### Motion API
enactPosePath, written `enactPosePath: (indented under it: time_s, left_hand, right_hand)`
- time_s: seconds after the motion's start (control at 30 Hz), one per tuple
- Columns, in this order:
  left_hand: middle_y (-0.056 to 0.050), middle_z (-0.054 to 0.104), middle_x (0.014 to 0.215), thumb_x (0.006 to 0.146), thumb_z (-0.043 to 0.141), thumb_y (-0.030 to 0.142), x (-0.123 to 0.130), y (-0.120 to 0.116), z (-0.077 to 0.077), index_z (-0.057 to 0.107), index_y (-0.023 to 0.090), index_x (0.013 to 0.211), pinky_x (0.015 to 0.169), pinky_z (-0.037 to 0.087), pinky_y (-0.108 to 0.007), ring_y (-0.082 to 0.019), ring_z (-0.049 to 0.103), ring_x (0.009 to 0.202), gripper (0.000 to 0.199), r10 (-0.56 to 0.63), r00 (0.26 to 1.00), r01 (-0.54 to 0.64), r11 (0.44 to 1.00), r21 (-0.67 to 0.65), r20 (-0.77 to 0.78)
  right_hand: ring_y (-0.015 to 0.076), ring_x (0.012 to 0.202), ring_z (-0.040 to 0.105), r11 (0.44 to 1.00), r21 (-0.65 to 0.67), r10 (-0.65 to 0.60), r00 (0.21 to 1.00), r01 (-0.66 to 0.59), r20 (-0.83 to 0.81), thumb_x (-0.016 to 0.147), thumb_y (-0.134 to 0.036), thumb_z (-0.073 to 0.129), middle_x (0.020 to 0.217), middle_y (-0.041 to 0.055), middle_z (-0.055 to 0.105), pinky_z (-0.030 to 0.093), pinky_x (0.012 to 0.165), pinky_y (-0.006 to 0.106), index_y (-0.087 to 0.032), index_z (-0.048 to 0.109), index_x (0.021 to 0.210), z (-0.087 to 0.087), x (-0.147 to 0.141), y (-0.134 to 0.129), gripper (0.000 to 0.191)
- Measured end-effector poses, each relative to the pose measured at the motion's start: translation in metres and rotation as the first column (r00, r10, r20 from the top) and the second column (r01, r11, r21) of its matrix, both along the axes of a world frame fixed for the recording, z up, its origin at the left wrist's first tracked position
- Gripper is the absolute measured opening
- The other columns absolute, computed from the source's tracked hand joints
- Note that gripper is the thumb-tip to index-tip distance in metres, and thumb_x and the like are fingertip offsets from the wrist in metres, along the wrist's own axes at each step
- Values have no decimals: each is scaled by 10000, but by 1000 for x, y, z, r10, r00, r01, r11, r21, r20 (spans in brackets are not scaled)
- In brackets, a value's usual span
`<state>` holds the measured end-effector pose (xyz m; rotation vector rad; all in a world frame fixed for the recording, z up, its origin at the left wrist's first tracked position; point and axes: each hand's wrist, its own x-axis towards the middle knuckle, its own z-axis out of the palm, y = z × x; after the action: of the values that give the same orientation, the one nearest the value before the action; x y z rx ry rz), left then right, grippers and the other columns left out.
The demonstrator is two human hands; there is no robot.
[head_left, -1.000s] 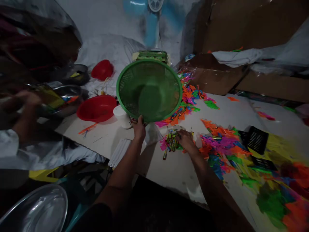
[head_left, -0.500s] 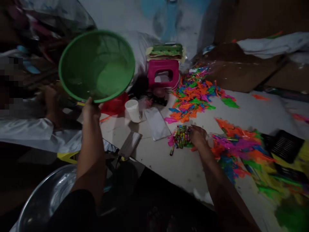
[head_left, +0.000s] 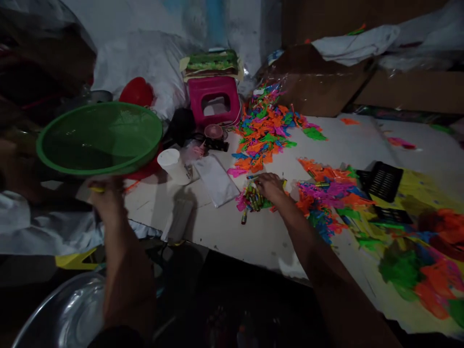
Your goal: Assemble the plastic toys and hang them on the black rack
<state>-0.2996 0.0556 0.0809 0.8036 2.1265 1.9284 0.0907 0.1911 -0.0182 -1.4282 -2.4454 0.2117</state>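
Observation:
At the left my left hand (head_left: 107,193) is just below the rim of a green basin (head_left: 101,137); its fingers are blurred, and a small yellow thing shows beside them. The basin sits nearly level beyond the hand. My right hand (head_left: 271,186) rests with curled fingers on a small pile of shiny, multicoloured wrapped pieces (head_left: 254,198) on the white table (head_left: 232,237). What lies under its fingertips is hidden. One piece (head_left: 244,216) lies apart, nearer the table edge.
A white cup (head_left: 174,166), a white packet (head_left: 217,181) and a pink stool (head_left: 214,100) stand left of centre. Bright plastic pieces (head_left: 268,128) are heaped behind and at right, near a black basket (head_left: 384,181). Another person's arm (head_left: 16,169) shows at left; a metal basin (head_left: 68,309) is below.
The green basin has come down and tipped from facing me to nearly level. My left hand has lowered with it. The view has shifted right, and my right hand stays at the pile.

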Motion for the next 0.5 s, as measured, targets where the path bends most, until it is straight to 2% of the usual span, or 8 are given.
enactPosePath:
  time_s: [0.03,0.07,0.1,0.13,0.2,0.23,0.3,0.5]
  left_hand:
    - [-11,613,678,789,390,346,30,-2,-11,528,199,806,563,500,-297,-152,596,633,203,-232,972,230,970,-75,-22]
    - [-32,621,694,792,366,353,61,-3,-24,543,191,842,517,491,-296,-150,583,585,245,-514,858,501,843,-196,-16]
    - [-41,626,674,762,414,348,93,-3,-39,571,183,840,473,477,-294,-152,568,529,241,-642,766,623,738,-257,14]
    - [-42,628,653,716,486,318,122,-2,-53,600,180,828,470,473,-291,-152,560,509,211,-707,707,682,670,-292,30]
    - [-58,651,778,621,592,188,169,0,-78,638,189,876,628,494,-299,-174,603,686,260,-809,588,754,539,-375,20]
    - [-58,646,847,619,588,155,186,2,-87,626,206,949,692,484,-295,-180,600,776,336,-873,486,736,437,-518,-46]
    - [-74,630,912,632,597,157,210,3,-99,607,195,998,749,459,-298,-197,583,860,368,-905,418,664,360,-655,-74]
    - [-161,609,906,803,450,299,249,0,-113,535,98,1018,720,436,-352,-258,586,851,306,-843,523,406,372,-834,-121]
  right_hand:
    - [221,976,499,998,14,-59,996,60,-71,770,-227,493,1015,97,623,333,884,344,-171,636,929,5,1,-5,221]
    - [215,927,517,992,12,-125,978,129,-167,775,-247,482,962,104,630,360,845,336,-157,625,920,9,2,-12,223]
    - [202,858,536,982,-16,-187,944,190,-273,774,-266,476,894,97,636,387,792,322,-151,614,903,12,3,-20,221]
    - [184,779,546,971,-65,-239,896,231,-375,771,-289,476,821,79,637,407,732,304,-153,602,881,14,5,-30,216]
    - [147,642,531,952,-177,-305,795,249,-524,762,-343,480,710,38,617,415,618,271,-160,577,829,13,11,-53,218]
    - [134,598,517,944,-223,-328,755,242,-568,753,-372,488,674,23,604,409,578,259,-164,567,802,10,15,-66,228]
    - [120,558,504,926,-297,-373,699,234,-610,736,-421,504,634,6,588,403,539,244,-171,556,764,1,24,-90,257]
    - [133,559,566,833,-521,-502,646,184,-575,697,-488,546,651,17,630,446,509,239,-181,586,799,-34,30,-132,325]
